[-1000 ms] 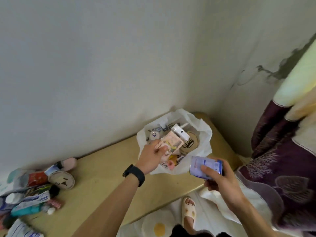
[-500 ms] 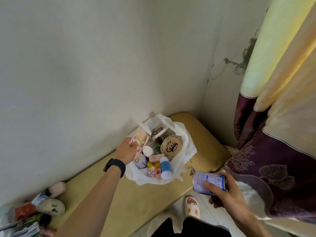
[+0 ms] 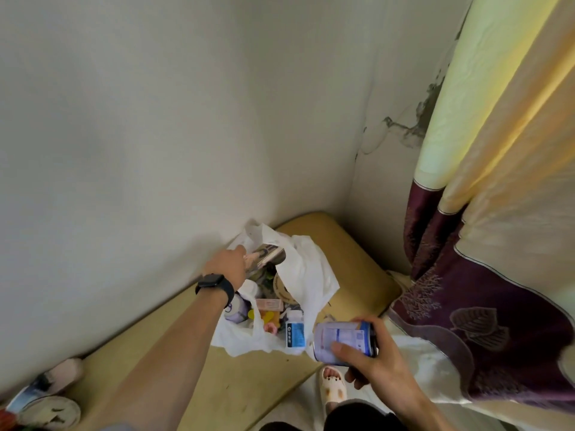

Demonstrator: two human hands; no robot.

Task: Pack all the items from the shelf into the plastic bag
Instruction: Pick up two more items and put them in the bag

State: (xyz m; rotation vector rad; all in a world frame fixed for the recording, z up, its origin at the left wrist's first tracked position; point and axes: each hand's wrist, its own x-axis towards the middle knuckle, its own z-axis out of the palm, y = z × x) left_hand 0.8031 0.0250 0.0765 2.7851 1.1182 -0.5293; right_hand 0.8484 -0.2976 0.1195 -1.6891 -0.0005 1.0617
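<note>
Tan shelf: white plastic bag near corner; round tin far left.

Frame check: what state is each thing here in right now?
plastic bag, mouth open, part-filled, sitting on the shelf
can, on its side, held beside the bag's near edge, not yet inside
right hand, fingers wrapped round the can
left hand, at the bag's far rim; what its fingers hold is unclear
bottle, inside the bag at its near edge
round tin, on the shelf, unpacked
</note>
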